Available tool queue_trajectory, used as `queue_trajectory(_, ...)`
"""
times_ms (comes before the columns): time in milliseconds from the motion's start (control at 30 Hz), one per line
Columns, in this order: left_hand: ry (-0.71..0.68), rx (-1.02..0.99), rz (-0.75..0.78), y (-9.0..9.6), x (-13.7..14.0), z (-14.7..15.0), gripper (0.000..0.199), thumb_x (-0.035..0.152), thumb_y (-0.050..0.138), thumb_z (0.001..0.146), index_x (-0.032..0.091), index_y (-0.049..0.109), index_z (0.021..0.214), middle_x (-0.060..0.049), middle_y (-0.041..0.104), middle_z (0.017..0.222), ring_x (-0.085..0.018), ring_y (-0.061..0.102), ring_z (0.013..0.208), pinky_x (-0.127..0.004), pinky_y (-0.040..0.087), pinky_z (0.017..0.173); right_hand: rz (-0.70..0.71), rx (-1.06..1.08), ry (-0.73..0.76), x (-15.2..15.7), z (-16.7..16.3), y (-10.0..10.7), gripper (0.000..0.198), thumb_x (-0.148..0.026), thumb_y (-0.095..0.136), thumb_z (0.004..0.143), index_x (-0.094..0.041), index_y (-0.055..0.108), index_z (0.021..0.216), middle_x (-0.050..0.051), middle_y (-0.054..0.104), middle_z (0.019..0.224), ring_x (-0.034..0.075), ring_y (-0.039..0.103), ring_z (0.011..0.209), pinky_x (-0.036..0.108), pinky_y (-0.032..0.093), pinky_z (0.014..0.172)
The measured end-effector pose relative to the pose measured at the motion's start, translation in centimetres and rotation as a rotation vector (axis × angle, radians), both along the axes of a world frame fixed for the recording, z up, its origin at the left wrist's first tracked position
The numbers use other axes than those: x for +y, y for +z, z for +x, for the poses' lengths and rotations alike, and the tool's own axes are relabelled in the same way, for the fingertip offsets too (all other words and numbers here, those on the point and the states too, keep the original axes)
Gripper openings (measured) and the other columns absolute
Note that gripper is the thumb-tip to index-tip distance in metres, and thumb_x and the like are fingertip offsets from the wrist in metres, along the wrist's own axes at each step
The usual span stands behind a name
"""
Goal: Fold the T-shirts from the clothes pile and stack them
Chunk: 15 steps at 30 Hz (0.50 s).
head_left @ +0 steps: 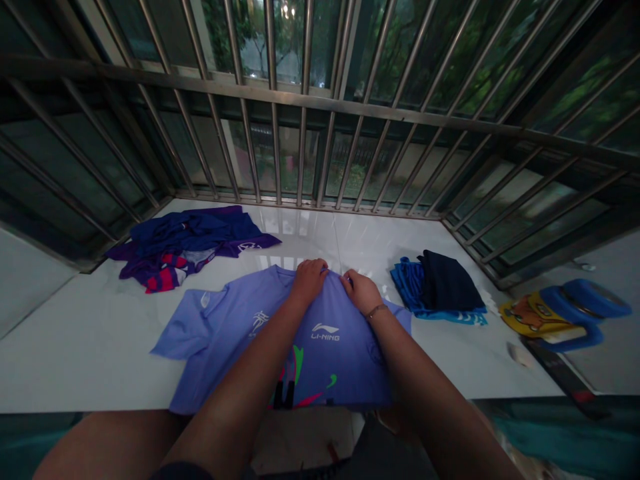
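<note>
A lavender T-shirt (225,333) with a white LI-NING logo and a bright print lies spread on the white ledge, its lower part reaching the front edge. My left hand (309,280) is at the shirt's upper edge near the collar, fingers closed on the fabric. A little to the right, my right hand (362,292) also has its fingers closed on the upper edge, near the shoulder. A thin bracelet (377,311) circles my right wrist. The left sleeve lies out flat, while my right forearm covers part of the other side.
On the left of the white ledge (90,347) is a loose heap of purple and navy clothes (195,233). Folded dark and blue clothes (440,287) are stacked at the right. Beyond them stands a blue and yellow container (555,313). Metal window bars (300,100) enclose the back.
</note>
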<state>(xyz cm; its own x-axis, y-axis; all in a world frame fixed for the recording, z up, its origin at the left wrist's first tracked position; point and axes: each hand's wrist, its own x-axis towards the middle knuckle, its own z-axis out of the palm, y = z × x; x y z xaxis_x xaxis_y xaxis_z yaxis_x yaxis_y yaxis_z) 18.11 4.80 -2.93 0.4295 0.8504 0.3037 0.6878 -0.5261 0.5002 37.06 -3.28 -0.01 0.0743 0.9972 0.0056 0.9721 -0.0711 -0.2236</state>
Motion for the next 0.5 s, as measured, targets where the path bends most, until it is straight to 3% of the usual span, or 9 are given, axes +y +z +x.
queue_trajectory(300, 0.055, -0.059, -0.037, 0.4, 0.1, -0.4, 0.007, 0.019, 0.067, 0.108, 0.024, 0.070, 0.112, -0.007, 0.078, 0.111, -0.026, 0.070, 0.111, -0.038, 0.051, 0.101, -0.118, -0.004, 0.033, -5.6, 4.5, 1.1, 0.032, -0.049, 0.060, 0.111, -0.022, 0.076, 0.101, 0.008, 0.081, 0.092, 0.023, 0.075, 0.086, 0.029, 0.044, 0.075)
queue_trajectory(500, 0.048, -0.064, -0.050, 0.6, 0.0, -0.4, 0.007, 0.020, 0.066, 0.108, 0.024, 0.070, 0.112, -0.006, 0.078, 0.109, -0.025, 0.070, 0.109, -0.038, 0.051, 0.102, -0.074, 0.073, -0.001, -11.0, 8.8, 1.5, 0.041, -0.055, 0.051, 0.110, -0.024, 0.069, 0.091, 0.008, 0.077, 0.084, 0.024, 0.073, 0.080, 0.032, 0.046, 0.075)
